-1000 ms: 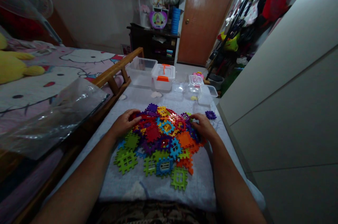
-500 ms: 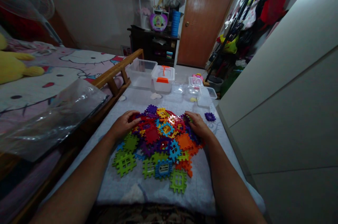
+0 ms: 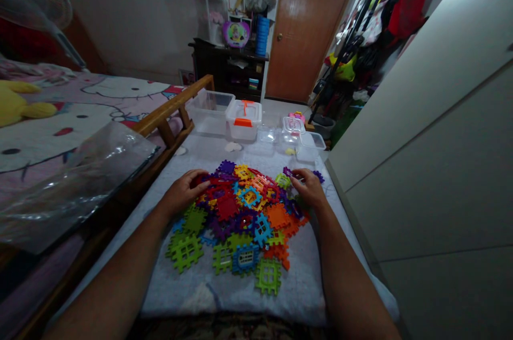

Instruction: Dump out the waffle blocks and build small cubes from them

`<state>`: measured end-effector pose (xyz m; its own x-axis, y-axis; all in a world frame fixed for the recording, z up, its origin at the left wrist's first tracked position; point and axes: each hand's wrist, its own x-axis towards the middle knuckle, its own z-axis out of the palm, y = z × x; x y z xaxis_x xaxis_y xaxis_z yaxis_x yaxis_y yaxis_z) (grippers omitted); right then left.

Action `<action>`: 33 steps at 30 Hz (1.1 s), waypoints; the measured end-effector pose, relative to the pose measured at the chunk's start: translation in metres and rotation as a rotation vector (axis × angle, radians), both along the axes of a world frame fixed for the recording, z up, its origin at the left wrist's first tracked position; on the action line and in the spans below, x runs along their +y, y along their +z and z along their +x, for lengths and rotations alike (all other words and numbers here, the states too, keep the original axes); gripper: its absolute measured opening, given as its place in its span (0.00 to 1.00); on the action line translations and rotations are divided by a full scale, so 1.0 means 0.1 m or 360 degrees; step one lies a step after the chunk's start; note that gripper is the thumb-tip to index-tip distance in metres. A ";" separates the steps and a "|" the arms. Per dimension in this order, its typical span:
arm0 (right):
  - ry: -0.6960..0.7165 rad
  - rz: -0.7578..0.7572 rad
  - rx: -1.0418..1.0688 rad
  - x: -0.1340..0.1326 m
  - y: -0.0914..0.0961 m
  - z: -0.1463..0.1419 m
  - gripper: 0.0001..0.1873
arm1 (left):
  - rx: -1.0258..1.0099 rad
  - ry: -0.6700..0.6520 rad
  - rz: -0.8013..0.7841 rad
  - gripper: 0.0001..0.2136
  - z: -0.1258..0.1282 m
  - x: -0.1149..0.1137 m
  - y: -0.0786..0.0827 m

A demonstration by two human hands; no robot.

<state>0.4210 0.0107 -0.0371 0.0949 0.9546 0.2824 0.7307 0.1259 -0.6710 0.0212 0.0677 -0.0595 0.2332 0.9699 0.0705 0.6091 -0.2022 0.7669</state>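
Note:
A heap of coloured plastic interlocking tiles [image 3: 244, 211] lies on a pale grey mat [image 3: 224, 297] in front of me. My left hand [image 3: 182, 193] rests on the heap's left edge, fingers bent loosely over red and purple tiles and gripping nothing that I can see. My right hand [image 3: 308, 189] is at the heap's far right corner. Its thumb and fingertips are pinched on a small purple tile [image 3: 287, 171]. Another purple tile [image 3: 319, 175] lies alone just behind that hand. Green tiles [image 3: 184, 252] are spread out at the near edge.
Clear plastic boxes [image 3: 210, 110], one with an orange latch [image 3: 243, 118], and small lidded tubs [image 3: 310, 143] stand at the mat's far end. A wooden bed rail [image 3: 168, 113] and a clear plastic bag [image 3: 80, 174] lie left. A pale cabinet wall [image 3: 420, 169] runs close on the right.
My right hand has shifted along the heap's far right edge and now pinches a purple tile. The left hand stays on the heap's left edge. The view has tilted slightly.

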 end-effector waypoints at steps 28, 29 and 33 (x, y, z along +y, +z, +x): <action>-0.0794 -0.0524 -0.0595 -0.03 0.02 -0.07 0.23 | -0.0014 0.0028 -0.0038 0.33 0.02 -0.01 0.04; -0.0818 -0.0501 -0.0628 -0.04 0.03 -0.09 0.23 | -0.0014 0.0030 -0.0044 0.33 0.02 -0.01 0.04; -0.0843 -0.0452 -0.0764 -0.03 0.04 -0.15 0.26 | 0.0013 0.0046 -0.0039 0.33 0.02 -0.01 0.07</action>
